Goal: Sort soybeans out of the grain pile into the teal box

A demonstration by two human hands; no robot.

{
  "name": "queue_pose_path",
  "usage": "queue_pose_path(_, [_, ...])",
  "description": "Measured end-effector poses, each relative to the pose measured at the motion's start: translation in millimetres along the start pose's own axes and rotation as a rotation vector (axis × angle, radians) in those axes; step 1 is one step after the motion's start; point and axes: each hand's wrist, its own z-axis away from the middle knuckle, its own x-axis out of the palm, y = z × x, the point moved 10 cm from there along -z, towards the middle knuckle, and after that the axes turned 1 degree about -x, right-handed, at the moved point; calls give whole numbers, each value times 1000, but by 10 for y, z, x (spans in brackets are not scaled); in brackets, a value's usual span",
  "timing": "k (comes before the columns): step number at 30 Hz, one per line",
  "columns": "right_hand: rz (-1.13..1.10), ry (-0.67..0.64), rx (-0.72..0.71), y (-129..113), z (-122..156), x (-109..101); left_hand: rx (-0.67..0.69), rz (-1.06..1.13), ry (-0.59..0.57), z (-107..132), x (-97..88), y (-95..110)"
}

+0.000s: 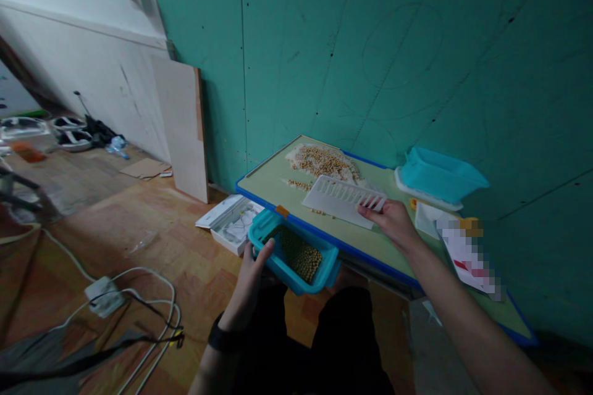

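Note:
My left hand (254, 262) grips the near left rim of a blue plastic container (273, 262), thumb over the edge. Round tan beans (303, 259) lie inside it, and it is held just off the table's front edge. In my right hand (386, 219) is a thin white plastic board with a row of slots (336, 207), pinched at its right end. The board is tilted over the tabletop, its lower edge near the front. Behind it spreads a pile of beans mixed with pale grains (319, 160), and a few beans show beside the board.
The pale green table (264, 176) with blue edging stands against a green wall (296, 55). At its right are a turquoise bin (440, 173) and a blurred-out packet (463, 253). An open white box (231, 222), a power strip (104, 296) and cables lie on the floor.

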Motion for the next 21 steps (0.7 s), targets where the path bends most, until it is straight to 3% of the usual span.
queue_pose_path(14, [56, -12, 34, -43, 162, -16, -9, 42, 36, 32, 17, 28])
queue_pose_path(21, [103, 19, 22, -91, 284, -46, -16, 58, -37, 145, 139, -16])
